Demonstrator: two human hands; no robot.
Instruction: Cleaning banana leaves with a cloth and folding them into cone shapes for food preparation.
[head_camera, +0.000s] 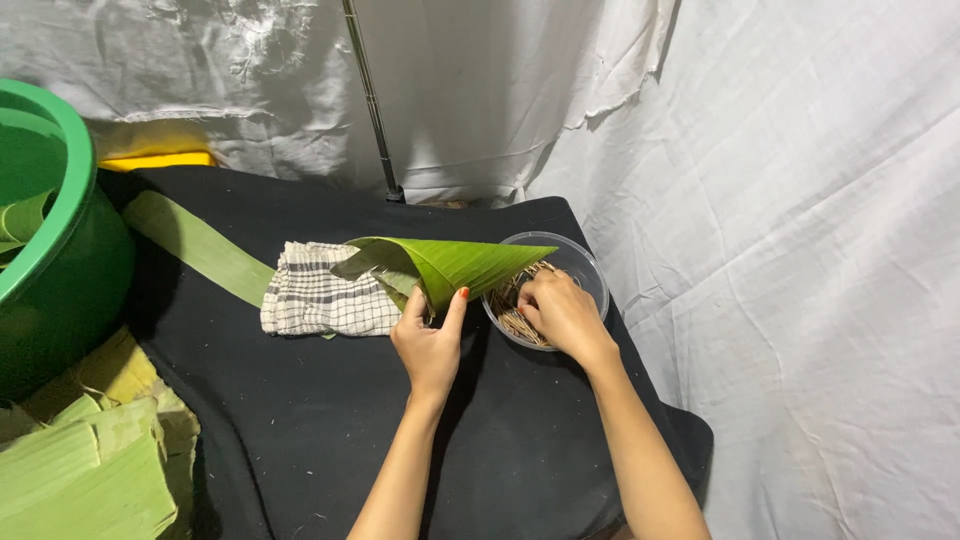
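Left hand (430, 340) is up front, thumb and fingers pinched on the lower edge of a banana leaf cone (450, 262), keeping the fold closed w/ the tip pointing right, out over the bowl rim. Right hand (560, 315) is down in the clear plastic bowl (595, 275), fingers curled and pressed together among the thin sticks (512, 318); can't tell if it has 1 gripped yet, fingertips are buried in the pile. So the step in hand looks like pinning: cone is shaped and held, the other hand fishing for a stick to fix it. Next move, as I judge it, calls for a single stick lifted clear of the bundle and brought to the overlap right by the left thumb, while that pinch doesn't slacken or the leaf springs open. Moving outward: the cone's wide end sits over a checked cloth (318, 290), white w/ dark lines, lying on the black table cover (330, 430). 1 long pale leaf strip (200, 245) runs diagonally from under the cloth toward the back left. Far left, a big green tub (70, 270) w/ more leaf inside, and below it a stack of cut leaves (85, 465) at the table edge. White sheeting (780, 200) hangs behind and to the right, w/ a thin metal pole (372, 110) in front of it.
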